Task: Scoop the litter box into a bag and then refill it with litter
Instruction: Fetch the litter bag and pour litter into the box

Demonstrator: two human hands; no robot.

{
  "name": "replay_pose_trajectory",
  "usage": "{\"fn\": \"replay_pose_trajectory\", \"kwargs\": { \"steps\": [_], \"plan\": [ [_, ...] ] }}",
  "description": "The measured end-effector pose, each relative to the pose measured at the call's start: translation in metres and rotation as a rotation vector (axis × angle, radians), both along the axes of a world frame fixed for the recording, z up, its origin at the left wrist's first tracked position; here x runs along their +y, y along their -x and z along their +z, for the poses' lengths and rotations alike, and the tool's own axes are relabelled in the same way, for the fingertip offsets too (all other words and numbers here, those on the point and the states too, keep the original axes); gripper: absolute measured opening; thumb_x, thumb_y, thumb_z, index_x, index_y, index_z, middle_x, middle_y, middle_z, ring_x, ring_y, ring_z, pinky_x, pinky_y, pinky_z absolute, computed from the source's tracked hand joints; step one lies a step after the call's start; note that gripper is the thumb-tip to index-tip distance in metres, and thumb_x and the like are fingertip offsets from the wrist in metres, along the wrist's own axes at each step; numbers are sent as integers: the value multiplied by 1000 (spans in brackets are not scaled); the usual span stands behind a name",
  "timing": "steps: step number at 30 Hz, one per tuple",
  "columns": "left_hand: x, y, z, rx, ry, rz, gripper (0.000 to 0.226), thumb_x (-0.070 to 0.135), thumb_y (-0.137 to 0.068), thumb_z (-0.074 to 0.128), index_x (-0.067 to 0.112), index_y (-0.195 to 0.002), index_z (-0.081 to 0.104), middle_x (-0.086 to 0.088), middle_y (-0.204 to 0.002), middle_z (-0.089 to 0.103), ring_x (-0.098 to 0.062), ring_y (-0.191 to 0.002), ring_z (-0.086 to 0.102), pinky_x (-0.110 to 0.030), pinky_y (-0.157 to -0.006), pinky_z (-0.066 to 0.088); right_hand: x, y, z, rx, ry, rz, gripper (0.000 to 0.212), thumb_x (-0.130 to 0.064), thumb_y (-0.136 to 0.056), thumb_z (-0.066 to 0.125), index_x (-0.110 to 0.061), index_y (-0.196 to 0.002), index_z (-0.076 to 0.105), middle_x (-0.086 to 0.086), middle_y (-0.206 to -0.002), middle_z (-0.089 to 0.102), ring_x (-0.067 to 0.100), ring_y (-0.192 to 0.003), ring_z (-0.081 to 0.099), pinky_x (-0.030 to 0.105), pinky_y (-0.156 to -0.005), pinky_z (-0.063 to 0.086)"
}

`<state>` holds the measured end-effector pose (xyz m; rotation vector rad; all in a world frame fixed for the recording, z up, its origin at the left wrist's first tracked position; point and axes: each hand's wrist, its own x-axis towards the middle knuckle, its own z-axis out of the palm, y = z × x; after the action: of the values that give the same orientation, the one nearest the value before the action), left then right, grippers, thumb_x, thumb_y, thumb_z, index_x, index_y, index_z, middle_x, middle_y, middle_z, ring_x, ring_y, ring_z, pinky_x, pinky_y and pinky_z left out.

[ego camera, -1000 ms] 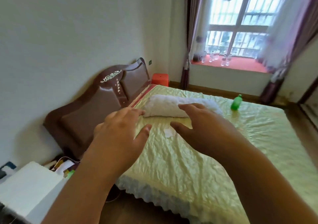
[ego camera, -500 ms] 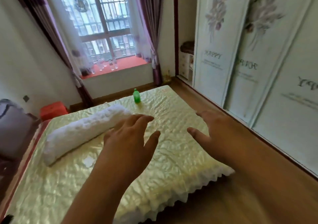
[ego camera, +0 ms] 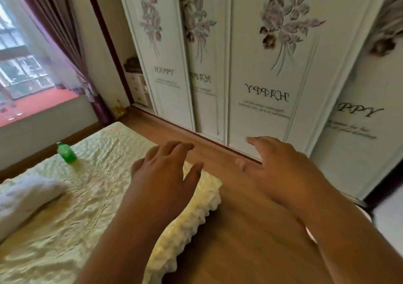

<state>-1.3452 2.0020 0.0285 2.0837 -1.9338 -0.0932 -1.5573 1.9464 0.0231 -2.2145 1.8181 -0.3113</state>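
Nothing done yet: no litter box, bag or scoop visible. Left hand [ego camera: 162,181] and right hand [ego camera: 281,170] empty, fingers spread, bed [ego camera: 65,229] at eight o'clock.

Left hand [ego camera: 165,179] — raised palm-down over the corner of the bed [ego camera: 72,214], fingers spread and relaxed, holding nothing. Right hand [ego camera: 281,170] — raised likewise over the wooden floor [ego camera: 235,246], fingers loose, holding nothing. Pale yellow quilted cover on the bed, frilled white edge at the corner. Small green bottle [ego camera: 66,153] upright on the cover near the far edge. Rolled white towel [ego camera: 26,196] lying at the left, blurred. White wardrobe doors [ego camera: 268,65] with purple flower print and "HAPPY" lettering along the floor. Dark purple curtain [ego camera: 58,28] beside a window [ego camera: 19,70] with a red sill.
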Motion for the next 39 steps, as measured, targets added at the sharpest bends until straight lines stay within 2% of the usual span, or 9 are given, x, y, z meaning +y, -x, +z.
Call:
{"fn": "replay_pose_trajectory", "kwargs": {
  "steps": [8,16,28,33,39],
  "plan": [
    [-81,46,-8,31,-33,-210,52,64,-98,36,48,-148,36,25,-157,35,-7,-149,27,-46,-121,26,-31,55,-11,7,-72,-200,68,-66,-98,41,-37,-157,24,-11,-162,29,17,-144,37,42,-116,36],
    [-174,34,-4,51,-30,-382,53,63,-97,35,50,-149,33,26,-156,35,-6,-149,27,-42,-122,24,-91,41,-3,62,-32,-344,68,-65,-98,41,-36,-157,24,-11,-162,30,17,-143,38,40,-112,38],
    [-317,-1,-12,69,-26,-519,51,63,-98,36,50,-147,35,29,-153,37,-5,-148,27,-42,-122,25,-199,-1,-2,29,10,-461,66,-64,-99,41,-37,-156,26,-13,-161,32,14,-142,39,37,-111,40],
    [-372,16,-12,36,-18,-557,53,65,-97,34,50,-148,33,29,-153,37,-4,-148,27,-41,-122,25,-249,17,-7,12,13,-500,66,-65,-98,39,-37,-157,24,-14,-161,30,14,-144,37,38,-112,39],
    [-452,61,-21,13,-16,-506,54,67,-97,33,51,-148,32,29,-153,36,-5,-148,27,-41,-121,25,-337,65,-18,21,33,-470,66,-65,-99,38,-37,-156,26,-14,-160,33,13,-140,42,39,-113,37]
  ]
}}
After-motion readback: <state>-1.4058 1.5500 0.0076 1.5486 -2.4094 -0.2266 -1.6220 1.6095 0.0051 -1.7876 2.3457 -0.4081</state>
